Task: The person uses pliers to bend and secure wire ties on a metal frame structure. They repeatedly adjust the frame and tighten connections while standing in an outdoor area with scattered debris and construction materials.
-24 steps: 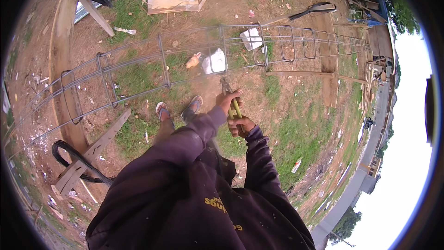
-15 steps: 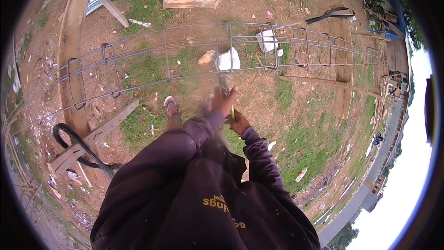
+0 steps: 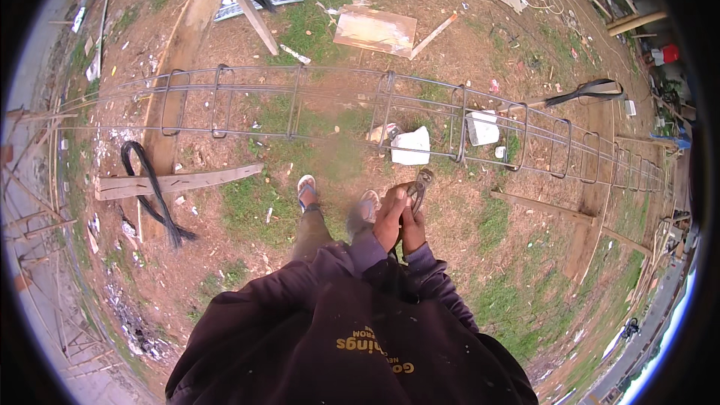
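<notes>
Close together in front of my body are my left hand (image 3: 389,219) and my right hand (image 3: 413,229). A pair of metal pincers (image 3: 421,186) sticks up from my right hand, its rounded jaws pointing away from me. My left hand is closed against the right; whatever its fingers hold is hidden. Beyond the hands, a long steel rebar cage (image 3: 292,133) with square stirrups runs left to right, apart from both hands. White blocks (image 3: 410,148) lie by its near side.
A nailed plank (image 3: 202,181) carries a looped bundle of black wire (image 3: 148,180) on the left. Another wire bundle (image 3: 589,91) hangs at the right. A wooden board (image 3: 375,29) lies beyond the cage. My sandalled feet (image 3: 307,191) stand on grass and dirt.
My view has turned, so the cage and ground sit differently in it. My hands have drawn together, and the pincers' jaws now show above them.
</notes>
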The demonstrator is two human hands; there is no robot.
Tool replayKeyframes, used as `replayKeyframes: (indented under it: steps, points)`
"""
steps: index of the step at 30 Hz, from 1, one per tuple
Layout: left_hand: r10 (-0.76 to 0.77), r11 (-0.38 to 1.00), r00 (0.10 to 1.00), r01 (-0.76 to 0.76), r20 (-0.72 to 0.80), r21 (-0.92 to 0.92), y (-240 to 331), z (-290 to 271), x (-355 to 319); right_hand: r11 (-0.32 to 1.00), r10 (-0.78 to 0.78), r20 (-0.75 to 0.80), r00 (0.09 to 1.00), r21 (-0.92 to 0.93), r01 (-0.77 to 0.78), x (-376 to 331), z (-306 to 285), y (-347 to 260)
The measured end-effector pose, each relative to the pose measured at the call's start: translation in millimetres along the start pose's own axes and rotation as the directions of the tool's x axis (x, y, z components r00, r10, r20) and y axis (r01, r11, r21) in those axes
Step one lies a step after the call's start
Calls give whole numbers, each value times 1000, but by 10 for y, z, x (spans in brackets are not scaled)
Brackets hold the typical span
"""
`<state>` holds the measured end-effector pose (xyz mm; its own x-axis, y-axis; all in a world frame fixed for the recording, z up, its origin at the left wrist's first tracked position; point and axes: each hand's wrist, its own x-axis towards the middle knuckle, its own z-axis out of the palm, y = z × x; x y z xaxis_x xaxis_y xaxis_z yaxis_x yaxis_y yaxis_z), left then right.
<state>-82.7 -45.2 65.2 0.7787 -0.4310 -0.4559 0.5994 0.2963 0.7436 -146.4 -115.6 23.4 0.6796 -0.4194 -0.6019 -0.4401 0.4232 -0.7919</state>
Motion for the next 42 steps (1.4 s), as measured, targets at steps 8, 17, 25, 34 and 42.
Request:
replayKeyframes:
  steps: [8, 17, 25, 34, 42]
  points:
    - [481, 582, 859, -462, 174, 669, 1123, -685, -364, 558, -380, -4, 925, -798, 226, 1589, -94, -1301]
    - [672, 692, 191, 179, -715, 699, 1912, -3656, -2591, -289, -687, 172, 706, -956, -49, 1329, 59, -1463]
    - [612, 602, 233, 483, -756, 636, 1749, -4992, -2291, 545, -299, 899, 321, -115, 831, 412, 3903, -588]
    - [549, 389, 345, 700, -761, 599, 1505, -5641, -1857, 555, 35, 906, 421, -368, 746, 442, 6907, -421]
    - [467, 329, 485, 681, -739, 655, 1316, -5864, -1840, 835, 22, 845, 535, -310, 455, 758, 7150, -713]
